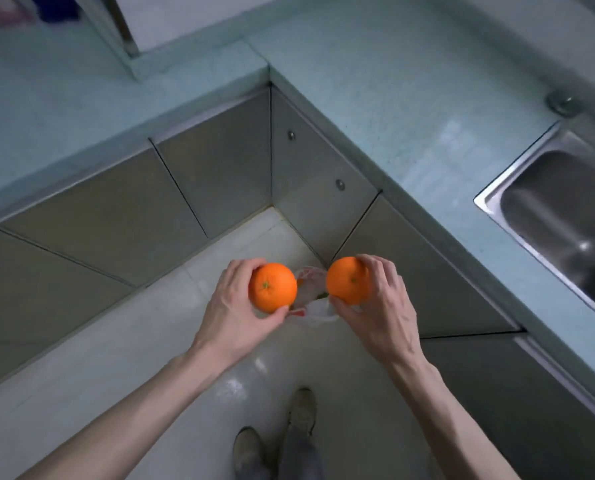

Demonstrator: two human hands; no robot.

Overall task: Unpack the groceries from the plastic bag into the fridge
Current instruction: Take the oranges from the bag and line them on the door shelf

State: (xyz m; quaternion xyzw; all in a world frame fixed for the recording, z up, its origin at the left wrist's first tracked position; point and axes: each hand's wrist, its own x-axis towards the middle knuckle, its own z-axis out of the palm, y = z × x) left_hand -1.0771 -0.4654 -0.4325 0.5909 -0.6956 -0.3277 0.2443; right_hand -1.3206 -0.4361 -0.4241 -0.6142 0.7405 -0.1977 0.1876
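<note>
We hold one orange in each hand above the plastic bag (315,308), which lies crumpled on the pale floor (150,341) in the cabinet corner. Our left hand (235,306) wraps the left orange (272,287), our right hand (381,303) clasps the right orange (347,280). The bag's red print is unreadable; a steel sink (562,216) sits in the countertop (410,116) at right
</note>
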